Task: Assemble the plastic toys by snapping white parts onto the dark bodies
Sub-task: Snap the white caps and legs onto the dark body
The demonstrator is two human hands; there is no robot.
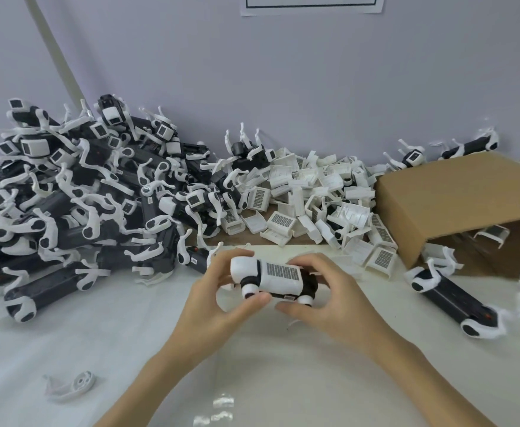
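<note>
White sheeting (67, 340) covers the worktop under your hands; one loose white part (69, 385) lies on it near your left forearm. Your left hand (218, 298) curls round the head end of the toy (275, 280), thumb under it, while your right hand (320, 298) grips the tail end, fingers wrapped over the top. Both hands grasp it firmly, raised just above the sheet. This two-ended hold probably braces the dark body while the white cover (281, 275) with its grid panel is pressed home; whether it has fully snapped on cannot be told.

To your right, one finished-looking body (455, 298) lies alone on the sheet, just in front of one cardboard box (461, 208) tipped on its side. Beyond your hands, a heap of white covers (317, 201) sits within reach, too many to count. On the left, a larger pile of dark bodies (74, 192) with white legs rises against the grey wall (283, 87), likewise uncountable.
</note>
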